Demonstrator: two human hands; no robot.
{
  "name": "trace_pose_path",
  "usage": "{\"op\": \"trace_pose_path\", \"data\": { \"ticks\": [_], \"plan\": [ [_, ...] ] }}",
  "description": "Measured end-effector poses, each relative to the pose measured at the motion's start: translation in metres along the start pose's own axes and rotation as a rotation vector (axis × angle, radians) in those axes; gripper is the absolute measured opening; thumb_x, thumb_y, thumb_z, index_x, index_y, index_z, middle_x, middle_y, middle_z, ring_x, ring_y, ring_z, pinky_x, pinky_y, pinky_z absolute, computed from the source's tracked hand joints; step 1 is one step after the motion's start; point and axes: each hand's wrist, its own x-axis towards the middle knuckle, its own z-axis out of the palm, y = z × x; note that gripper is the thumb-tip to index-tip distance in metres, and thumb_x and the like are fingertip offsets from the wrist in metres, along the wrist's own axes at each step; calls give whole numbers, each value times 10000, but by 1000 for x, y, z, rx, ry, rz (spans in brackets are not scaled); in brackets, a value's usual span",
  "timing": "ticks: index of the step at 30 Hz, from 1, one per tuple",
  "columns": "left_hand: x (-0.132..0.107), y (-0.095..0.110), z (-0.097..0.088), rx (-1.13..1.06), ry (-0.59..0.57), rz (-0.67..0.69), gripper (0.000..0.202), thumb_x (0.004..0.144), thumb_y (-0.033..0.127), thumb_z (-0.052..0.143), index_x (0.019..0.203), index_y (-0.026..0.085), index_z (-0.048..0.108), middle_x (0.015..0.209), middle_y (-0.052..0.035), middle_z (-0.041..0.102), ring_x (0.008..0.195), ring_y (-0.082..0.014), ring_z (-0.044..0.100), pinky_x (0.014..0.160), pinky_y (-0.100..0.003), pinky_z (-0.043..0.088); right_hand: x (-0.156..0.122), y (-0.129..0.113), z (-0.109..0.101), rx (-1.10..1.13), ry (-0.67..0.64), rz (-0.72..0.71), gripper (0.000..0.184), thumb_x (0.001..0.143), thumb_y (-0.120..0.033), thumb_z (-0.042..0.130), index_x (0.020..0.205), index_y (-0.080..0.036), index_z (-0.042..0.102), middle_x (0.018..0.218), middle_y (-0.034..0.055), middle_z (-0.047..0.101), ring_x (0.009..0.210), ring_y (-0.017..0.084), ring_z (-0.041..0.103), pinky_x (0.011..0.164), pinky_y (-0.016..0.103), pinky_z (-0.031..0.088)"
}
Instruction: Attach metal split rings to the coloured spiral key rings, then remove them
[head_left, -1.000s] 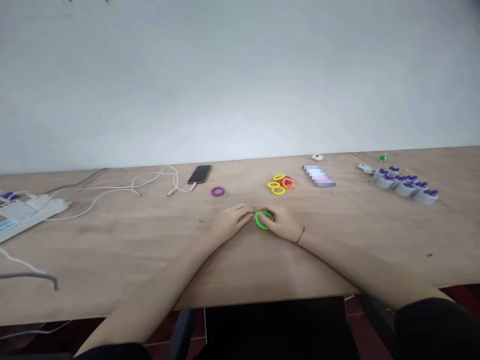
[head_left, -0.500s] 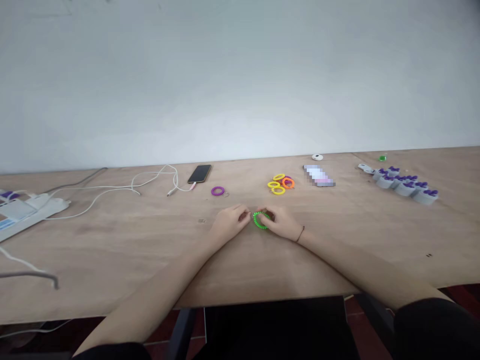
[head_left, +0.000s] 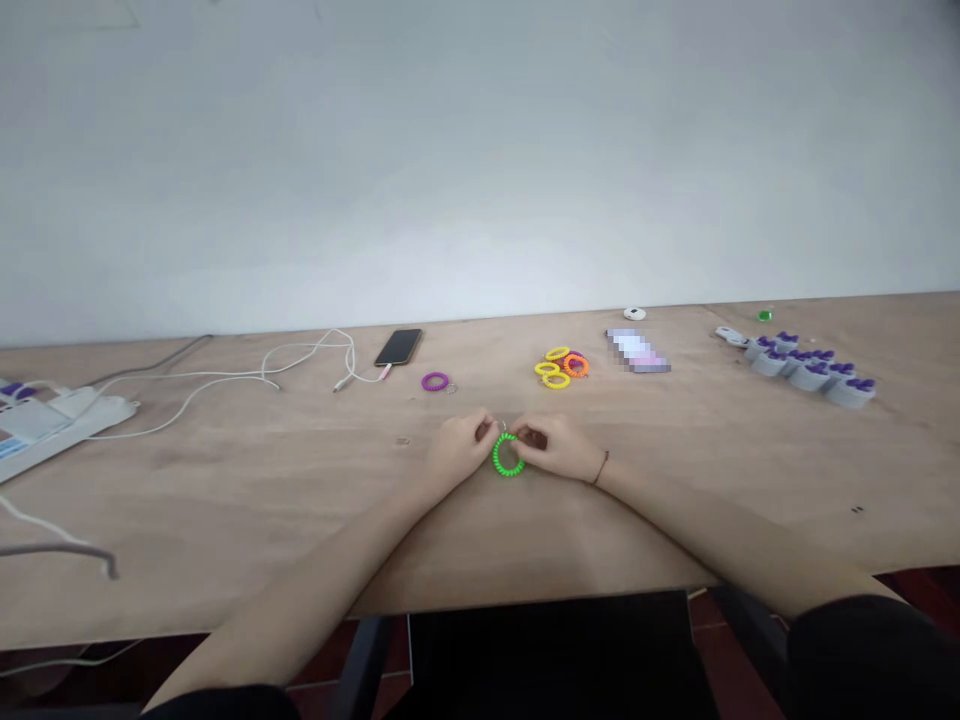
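Out near the middle of the wooden table, both hands are working close together over a green spiral coil bracelet, which sits just below them, on or very near the tabletop; it's tough to say which from this angle. The left hand and right hand have their fingers curled in and pinched toward the top of the coil, where a tiny metal ring shows between them. Exactly which fingertips are on what is hidden, though. Main risk, imo: that ring is small and probably springy, so one slip of the pinch could send it pinging off across the table. The coil looks stretchy too, so an uneven pull could twist it or let it spring out of the fingers. If it rolls away, the purple coil and the yellow and orange pile are close enough for it to get mixed in.
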Motion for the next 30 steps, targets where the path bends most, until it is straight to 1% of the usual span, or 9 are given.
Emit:
{"op": "trace_pose_path", "data": {
  "ticks": [2, 5, 8, 13, 19, 21, 25, 30],
  "plan": [
    [1, 1, 0, -48, -23, 17, 204, 838, 293, 451, 744, 179, 593, 654, 2, 615, 590, -131, 532, 550, -237, 351, 0, 1, 1, -1, 6, 4, 133, 776, -214, 538, 878, -181, 615, 731, 3, 643, 613, 109, 549, 577, 222, 433],
    [2, 2, -1, -157, -69, 56, 200, 845, 284, 450, 812, 187, 622, 739, 4, 655, 650, -129, 565, 600, -231, 393, 0, 2, 1, -5, 16, 9, 139, 783, -210, 531, 886, -183, 620, 729, 3, 647, 605, 110, 550, 573, 223, 429],
    [3, 2, -1, -223, -81, 58, 202, 851, 305, 464, 871, 198, 635, 800, 8, 679, 685, -127, 590, 636, -223, 422, 0, 4, 2, -7, 25, 29, 150, 793, -210, 522, 895, -183, 628, 730, 4, 654, 602, 110, 552, 571, 222, 427],
    [4, -2, -1, -245, -72, 33, 217, 845, 335, 487, 935, 196, 626, 833, -5, 690, 701, -134, 609, 672, -230, 452, 1, 4, 2, -8, 52, 83, 157, 790, -199, 524, 897, -177, 636, 748, 11, 665, 601, 112, 558, 570, 228, 431],
    [4, -3, -2, -257, -138, 82, 193, 842, 232, 465, 943, 204, 627, 890, 2, 691, 752, -135, 617, 691, -234, 453, 3, 0, 0, 39, 96, 141, 162, 796, -213, 508, 887, -168, 635, 735, 18, 670, 608, 122, 572, 566, 236, 446],
    [4, -3, -3, -251, -150, 85, 196, 838, 220, 468, 945, 208, 632, 903, 5, 693, 761, -133, 618, 689, -229, 452, 3, -1, -1, 43, 110, 162, 159, 795, -222, 511, 881, -166, 633, 736, 21, 671, 610, 127, 575, 568, 243, 451],
    [4, -3, -3, -238, -153, 74, 206, 835, 252, 480, 962, 210, 638, 877, 5, 696, 729, -133, 618, 651, -221, 448, 4, 0, -1, 30, 175, 172, 149, 801, -242, 507, 867, -169, 619, 730, 20, 659, 627, 130, 573, 580, 245, 451],
    [4, -4, -2, -173, -107, 48, 191, 816, 251, 497, 926, 198, 644, 807, 4, 691, 667, -126, 608, 650, -224, 453, 6, 9, 0, 88, 312, 213, 179, 814, -286, 482, 883, -159, 588, 779, 37, 639, 665, 138, 567, 608, 258, 457]
  ]
}}
